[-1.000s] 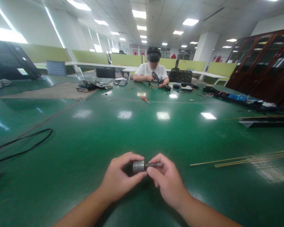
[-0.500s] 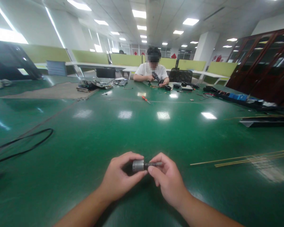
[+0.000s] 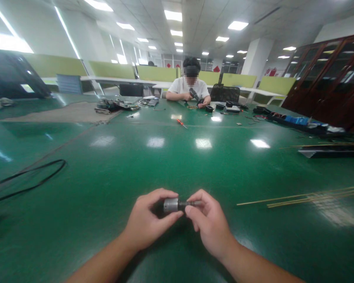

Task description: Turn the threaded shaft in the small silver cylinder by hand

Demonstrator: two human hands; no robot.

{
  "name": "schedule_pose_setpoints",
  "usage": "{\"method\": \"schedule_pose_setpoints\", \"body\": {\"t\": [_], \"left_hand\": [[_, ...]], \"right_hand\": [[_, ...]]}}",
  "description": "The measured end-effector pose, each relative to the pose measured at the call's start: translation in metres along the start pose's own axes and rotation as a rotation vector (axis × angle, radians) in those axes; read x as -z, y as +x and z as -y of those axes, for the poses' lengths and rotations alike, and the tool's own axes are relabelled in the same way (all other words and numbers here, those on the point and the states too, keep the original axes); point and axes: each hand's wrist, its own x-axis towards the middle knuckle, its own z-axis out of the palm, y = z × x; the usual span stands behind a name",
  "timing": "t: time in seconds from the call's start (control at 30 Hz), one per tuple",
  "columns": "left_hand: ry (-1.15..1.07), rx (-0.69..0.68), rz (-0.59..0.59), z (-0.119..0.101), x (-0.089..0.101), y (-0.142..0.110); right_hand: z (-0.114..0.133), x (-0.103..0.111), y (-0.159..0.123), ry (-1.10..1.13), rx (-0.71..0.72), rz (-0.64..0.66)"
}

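Note:
A short grey metal cylinder [image 3: 171,204] with a slim dark shaft [image 3: 182,204], much like a hole saw bit, is held level just in front of me above the green table [image 3: 153,169]. My left hand [image 3: 155,212] curves around the cylinder, thumb below and index finger above. Its other fingers are hidden behind. With thumb and fingertips, my right hand [image 3: 206,214] pinches the shaft, whose end shows between the fingers.
Thin brass-coloured rods [image 3: 309,198] and a dark channel piece [image 3: 330,151] lie at right. A black cable [image 3: 44,171] loops at left. Farther off are an orange screwdriver [image 3: 181,123], electronic parts [image 3: 115,105] and a co-worker [image 3: 188,86] holding a power drill [image 3: 194,94].
The cylinder and my left hand sit very slightly farther left. A little more dark shaft shows beside the cylinder, and its ridges are less distinct. Both hands keep their hold.

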Motion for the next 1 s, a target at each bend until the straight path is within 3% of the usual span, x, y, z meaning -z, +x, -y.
{"method": "schedule_pose_setpoints", "body": {"t": [1.0], "left_hand": [[0.000,0.027,-0.032,-0.0008,0.0009,0.0005]], "right_hand": [[-0.0004,0.0019,0.0010,0.041,0.055,-0.044]]}}
